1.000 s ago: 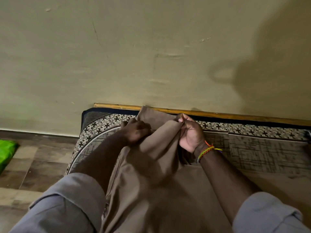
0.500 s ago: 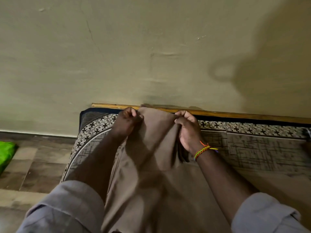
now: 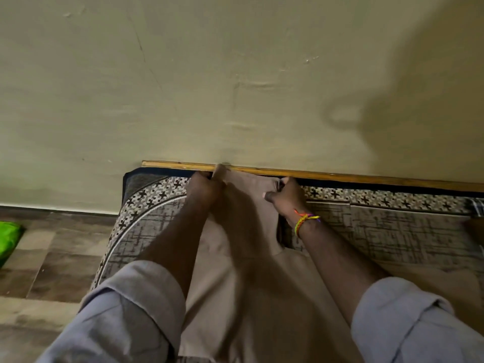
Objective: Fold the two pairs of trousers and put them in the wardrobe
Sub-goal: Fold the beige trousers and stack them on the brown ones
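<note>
Tan woven trousers point(image 3: 243, 258) lie lengthwise on patterned mattress point(image 3: 392, 231), far end at wall. Left hand point(image 3: 204, 189), right hand point(image 3: 288, 197) pinch far corners. Likely soft, light, limp; hold at corners, seams.

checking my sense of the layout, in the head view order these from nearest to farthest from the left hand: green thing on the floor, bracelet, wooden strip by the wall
1. wooden strip, just beyond the left hand, along the wall.
2. bracelet, to the right, on the other wrist.
3. green thing, far left on the floor.
</note>
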